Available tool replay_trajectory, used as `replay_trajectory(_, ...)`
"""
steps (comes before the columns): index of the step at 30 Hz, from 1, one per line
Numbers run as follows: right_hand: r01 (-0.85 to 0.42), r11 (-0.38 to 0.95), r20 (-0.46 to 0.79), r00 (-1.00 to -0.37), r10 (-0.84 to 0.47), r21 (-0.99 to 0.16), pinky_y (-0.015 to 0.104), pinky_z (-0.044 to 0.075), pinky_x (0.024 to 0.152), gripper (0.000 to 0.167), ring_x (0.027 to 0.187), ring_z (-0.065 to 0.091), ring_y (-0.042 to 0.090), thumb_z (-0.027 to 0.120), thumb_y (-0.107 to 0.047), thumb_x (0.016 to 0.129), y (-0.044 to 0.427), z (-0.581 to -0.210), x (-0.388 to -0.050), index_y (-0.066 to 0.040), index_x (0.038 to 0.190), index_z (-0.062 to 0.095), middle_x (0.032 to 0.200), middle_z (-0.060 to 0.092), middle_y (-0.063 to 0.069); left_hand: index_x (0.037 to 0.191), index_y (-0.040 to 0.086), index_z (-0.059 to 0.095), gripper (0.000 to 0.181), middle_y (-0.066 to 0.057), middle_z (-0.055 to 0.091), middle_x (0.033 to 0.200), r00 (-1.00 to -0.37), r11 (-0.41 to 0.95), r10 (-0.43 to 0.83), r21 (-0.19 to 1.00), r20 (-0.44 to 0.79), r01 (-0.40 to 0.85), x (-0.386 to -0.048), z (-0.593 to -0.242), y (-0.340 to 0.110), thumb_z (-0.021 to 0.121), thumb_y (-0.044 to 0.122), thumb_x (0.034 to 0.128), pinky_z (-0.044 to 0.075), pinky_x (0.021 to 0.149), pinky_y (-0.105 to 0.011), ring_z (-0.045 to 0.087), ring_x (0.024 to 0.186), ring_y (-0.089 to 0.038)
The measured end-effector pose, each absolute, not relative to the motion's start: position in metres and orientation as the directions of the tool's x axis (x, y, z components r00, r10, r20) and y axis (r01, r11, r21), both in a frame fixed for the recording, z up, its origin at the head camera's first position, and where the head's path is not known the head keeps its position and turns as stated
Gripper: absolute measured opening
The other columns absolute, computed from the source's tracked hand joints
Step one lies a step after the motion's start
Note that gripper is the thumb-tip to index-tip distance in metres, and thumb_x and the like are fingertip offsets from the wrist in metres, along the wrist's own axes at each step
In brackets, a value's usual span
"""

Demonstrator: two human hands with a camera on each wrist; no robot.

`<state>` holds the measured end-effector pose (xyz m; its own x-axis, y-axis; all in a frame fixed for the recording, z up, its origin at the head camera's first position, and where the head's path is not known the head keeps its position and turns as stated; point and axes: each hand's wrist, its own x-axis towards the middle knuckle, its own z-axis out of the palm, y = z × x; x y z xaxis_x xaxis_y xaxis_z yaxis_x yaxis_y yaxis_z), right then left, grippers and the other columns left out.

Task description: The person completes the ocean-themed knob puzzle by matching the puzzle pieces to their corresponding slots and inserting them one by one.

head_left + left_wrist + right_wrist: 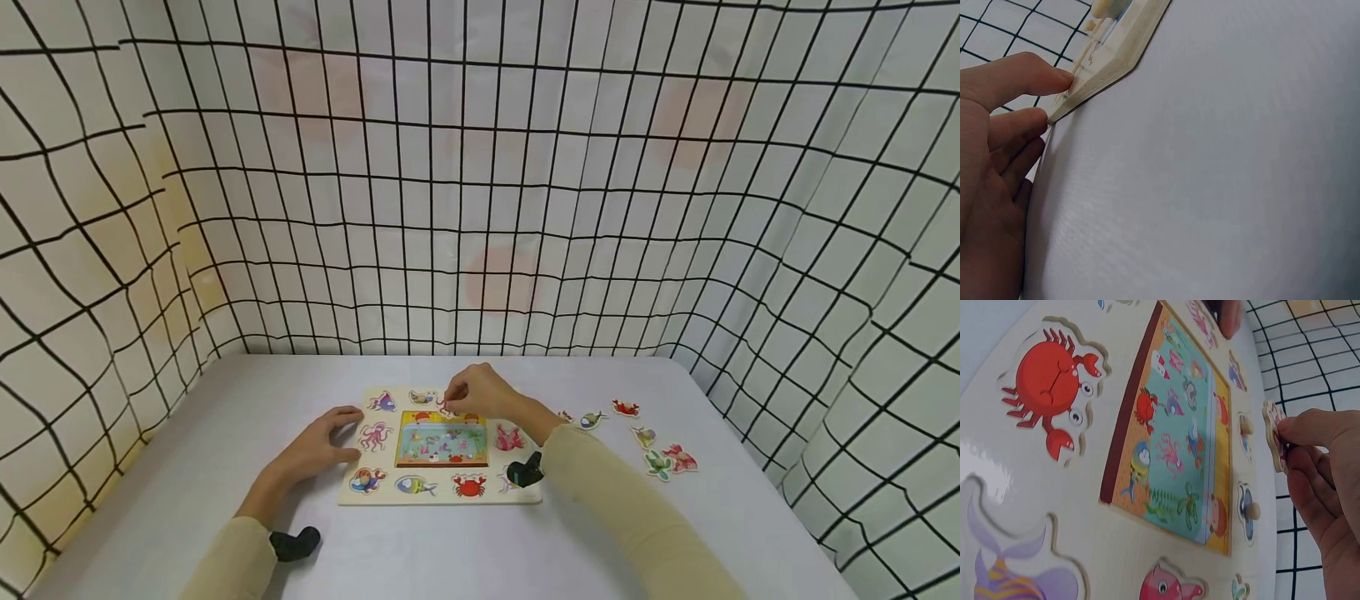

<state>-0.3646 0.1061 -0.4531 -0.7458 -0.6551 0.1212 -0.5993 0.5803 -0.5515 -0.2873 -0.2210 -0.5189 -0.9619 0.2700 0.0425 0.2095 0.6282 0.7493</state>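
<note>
A wooden puzzle board [442, 498] with printed sea animals and a central aquarium picture [1172, 437] lies flat. My left hand [318, 446] is at its left side, fingers apart and slightly bent; in the left wrist view that hand [994, 137] touches the board's edge [1107, 75]. Above the board's upper part, my right hand [486, 393] pinches a small pinkish piece [447, 408] between thumb and fingers. The right wrist view shows this piece [1274, 436] raised off the board, held edge-on by the right hand [1332, 462]; its printed face is mostly hidden.
Right of the board lie several loose pieces, among them a red crab [626, 407], a striped fish [591, 420], a green plant [658, 465] and a pink-red piece [680, 458]. White cloth walls with black grid netting [465, 208] surround the white table [420, 554].
</note>
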Motion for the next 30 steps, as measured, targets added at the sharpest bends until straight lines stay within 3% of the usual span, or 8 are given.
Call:
replay_trajectory(19, -0.604, 0.515, 0.121, -0.712, -0.692, -0.609, 0.019, 0.057, 0.068, 0.008, 0.07, 0.068, 0.001, 0.076, -0.011, 0.094, 0.056, -0.462, -0.358, -0.013, 0.087, 0.081, 0.078, 0.073, -0.013, 0.148, -0.004, 0.052, 0.076, -0.023, 0.04, 0.157, -0.964, 0.638, 0.266, 0.746, 0.02, 0.191, -0.287, -0.517, -0.221, 0.083, 0.022, 0.0834, 0.019, 0.118, -0.068, 0.025, 0.149, -0.05)
replay_trajectory(30, -0.596, 0.499, 0.092, -0.694, -0.714, -0.629, 0.018, 0.057, 0.066, 0.006, 0.07, 0.068, 0.0, 0.077, -0.014, 0.095, 0.034, -0.472, -0.358, -0.012, 0.093, 0.082, 0.08, 0.073, -0.013, 0.149, -0.001, 0.052, 0.076, -0.022, 0.039, 0.158, -0.964, 0.629, 0.264, 0.758, 0.004, 0.175, -0.288, -0.516, -0.222, 0.083, 0.023, 0.0841, 0.019, 0.117, -0.069, 0.025, 0.149, -0.049)
